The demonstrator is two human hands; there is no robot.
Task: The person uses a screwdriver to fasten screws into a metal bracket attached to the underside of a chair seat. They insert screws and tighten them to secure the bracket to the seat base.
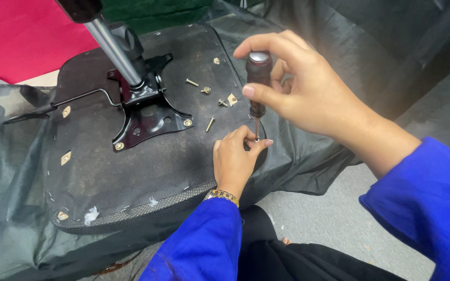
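The right hand (308,93), entering from the right of the frame, is clamped around the dark handle of a screwdriver (258,83), thumb and fingers wrapped near the rounded cap so the tool stands nearly upright, its thin shaft pointing straight down at centre frame. Just below, the left hand (238,156) has its thumb and forefinger pinched together around the small screw (257,139) at the tip, apparently steadying it so the blade stays seated. The screw sits near the right edge of an upturned chair seat (105,171), whose black fabric underside fills the left and centre of the frame. Above the hands, several loose bolts (209,125) and small brass fittings lie scattered on the seat, near at hand. Further left, a black metal mounting plate (147,114) is bolted to the seat, with a silver gas cylinder (113,49) rising toward the upper left. The seat rests on a crumpled dark cloth (11,208) spread beneath it; a red surface (22,36) shows in the upper left corner. Blue sleeves (423,208) and a gold wristwatch (221,195) frame the bottom.
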